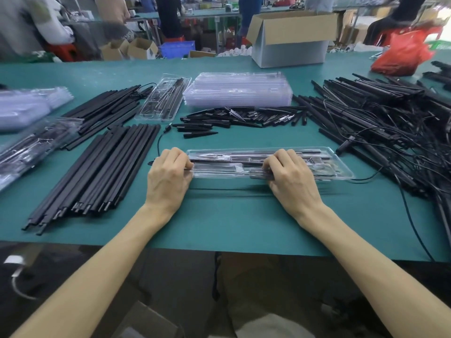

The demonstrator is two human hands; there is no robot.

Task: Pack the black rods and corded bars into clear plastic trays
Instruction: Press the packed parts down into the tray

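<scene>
A clear plastic tray (329, 164) lies on the green table in front of me with black rods in its slots. My left hand (168, 174) grips the tray's left end, fingers curled over it. My right hand (290, 176) has its fingers curled down onto the tray's middle, over a black bar (219, 162) lying lengthwise in the tray. A thin black cord (159, 140) runs from the tray's left end up to a plug. Black rods (97, 174) lie in a row at my left. Corded bars (380, 123) are heaped at the right.
A stack of empty clear trays (238, 90) sits at the back centre, short black pointed pieces (234, 118) in front of it. Another filled tray (163, 98) lies back left. Bagged trays (31, 142) are at far left. A cardboard box (292, 37) and red bag (402, 54) stand behind.
</scene>
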